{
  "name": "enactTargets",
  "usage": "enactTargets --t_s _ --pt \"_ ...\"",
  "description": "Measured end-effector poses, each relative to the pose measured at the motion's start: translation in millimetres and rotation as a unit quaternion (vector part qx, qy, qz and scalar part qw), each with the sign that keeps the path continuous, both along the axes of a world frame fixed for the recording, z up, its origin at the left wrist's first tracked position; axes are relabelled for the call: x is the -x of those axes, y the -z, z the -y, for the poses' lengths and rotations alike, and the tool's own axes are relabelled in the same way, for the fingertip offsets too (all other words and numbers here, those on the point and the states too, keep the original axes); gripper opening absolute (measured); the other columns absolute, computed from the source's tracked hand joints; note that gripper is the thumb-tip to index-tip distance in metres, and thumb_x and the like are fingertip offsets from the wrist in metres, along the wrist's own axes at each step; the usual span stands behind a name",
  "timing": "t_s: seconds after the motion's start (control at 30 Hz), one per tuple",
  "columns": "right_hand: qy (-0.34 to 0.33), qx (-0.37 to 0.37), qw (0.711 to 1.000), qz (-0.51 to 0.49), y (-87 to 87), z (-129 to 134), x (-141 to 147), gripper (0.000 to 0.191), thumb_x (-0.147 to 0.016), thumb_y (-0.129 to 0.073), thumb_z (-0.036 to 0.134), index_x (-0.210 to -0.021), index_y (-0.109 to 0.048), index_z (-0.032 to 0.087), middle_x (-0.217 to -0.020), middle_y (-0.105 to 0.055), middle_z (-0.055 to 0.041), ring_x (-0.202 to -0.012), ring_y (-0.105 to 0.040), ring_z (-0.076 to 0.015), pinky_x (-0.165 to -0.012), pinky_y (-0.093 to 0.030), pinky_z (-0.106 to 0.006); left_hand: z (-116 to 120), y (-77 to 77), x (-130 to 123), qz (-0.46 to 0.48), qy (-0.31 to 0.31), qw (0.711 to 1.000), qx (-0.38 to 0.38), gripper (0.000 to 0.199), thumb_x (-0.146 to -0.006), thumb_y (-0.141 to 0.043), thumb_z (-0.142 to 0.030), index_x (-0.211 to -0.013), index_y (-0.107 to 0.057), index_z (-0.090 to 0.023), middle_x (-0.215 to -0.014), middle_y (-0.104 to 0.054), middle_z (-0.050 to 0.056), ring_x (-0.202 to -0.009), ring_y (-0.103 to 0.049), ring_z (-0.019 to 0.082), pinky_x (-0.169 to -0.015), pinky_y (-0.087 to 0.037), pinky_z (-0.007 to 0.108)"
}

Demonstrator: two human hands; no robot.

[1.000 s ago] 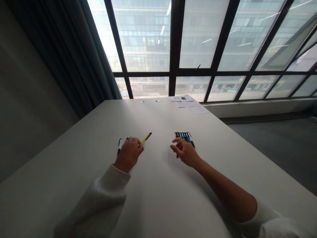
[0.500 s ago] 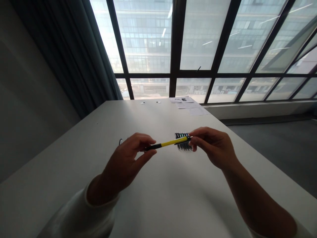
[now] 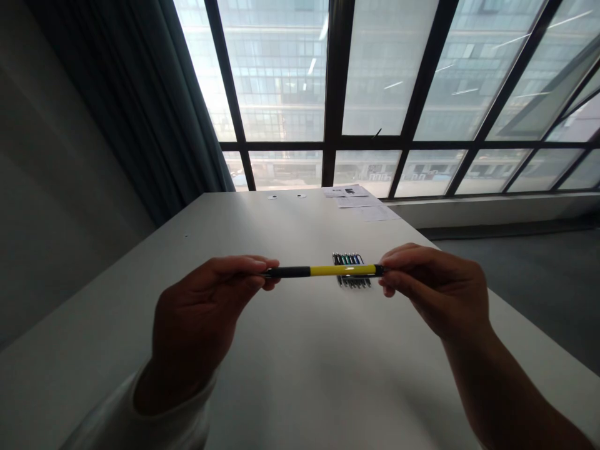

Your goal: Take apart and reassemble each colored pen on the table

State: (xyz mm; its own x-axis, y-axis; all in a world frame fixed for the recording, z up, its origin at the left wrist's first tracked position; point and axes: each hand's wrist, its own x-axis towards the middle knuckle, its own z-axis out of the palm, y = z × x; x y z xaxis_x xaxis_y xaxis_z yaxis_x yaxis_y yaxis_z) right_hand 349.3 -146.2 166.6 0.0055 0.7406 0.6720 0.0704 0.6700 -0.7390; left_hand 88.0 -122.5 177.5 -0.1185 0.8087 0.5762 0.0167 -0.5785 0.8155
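Note:
A yellow pen (image 3: 335,270) with a dark grip is held level above the table, stretched between my two hands. My left hand (image 3: 206,306) pinches its dark tip end between thumb and fingers. At the other end, my right hand (image 3: 435,287) grips the black clip end with thumb and fingertips closed. Behind the yellow pen, a row of several pens (image 3: 354,282) lies side by side on the table, partly covered by it. Their barrels look dark, green and blue.
The white table (image 3: 290,362) stretches away to the window (image 3: 281,75). Printed papers (image 3: 359,202) lie at its far right corner. Two small white round pieces (image 3: 300,196) sit near the far edge. A dark curtain (image 3: 154,112) hangs at the left.
My hands have moved apart and the yellow pen has turned from tilted to level. The left hand, whose fingers were parted around the grip, is now closed on the tip end.

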Motion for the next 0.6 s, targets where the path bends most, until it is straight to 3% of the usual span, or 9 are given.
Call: enactTargets --t_s 0.23,0.6 --pt "0.014 -0.008 1.000 0.001 1.6 0.2 2.7 0.023 -0.082 -0.073 0.006 -0.097 -0.077 0.022 -0.086 -0.072 -0.0042 -0.064 -0.068 -0.0149 -0.052 -0.059 -0.028 -2.8 2.9 6.1 -0.084 -0.050 0.992 -0.077 0.006 -0.079 -0.078 -0.024 -0.084 -0.075 -0.023 -0.080 -0.071 0.000 -0.071 -0.067 0.014 -0.064 -0.057 0.024" --pt "0.030 0.005 0.999 -0.018 5.0 -0.8 6.0 0.017 -0.086 -0.071 0.011 -0.097 -0.076 0.022 -0.078 -0.070 -0.0028 -0.063 -0.066 -0.0153 -0.053 -0.057 -0.028 -3.1 5.3 7.6 -0.112 -0.076 0.987 -0.088 0.006 -0.080 -0.077 -0.029 -0.082 -0.074 -0.024 -0.076 -0.069 -0.001 -0.069 -0.064 0.014 -0.062 -0.052 0.025"
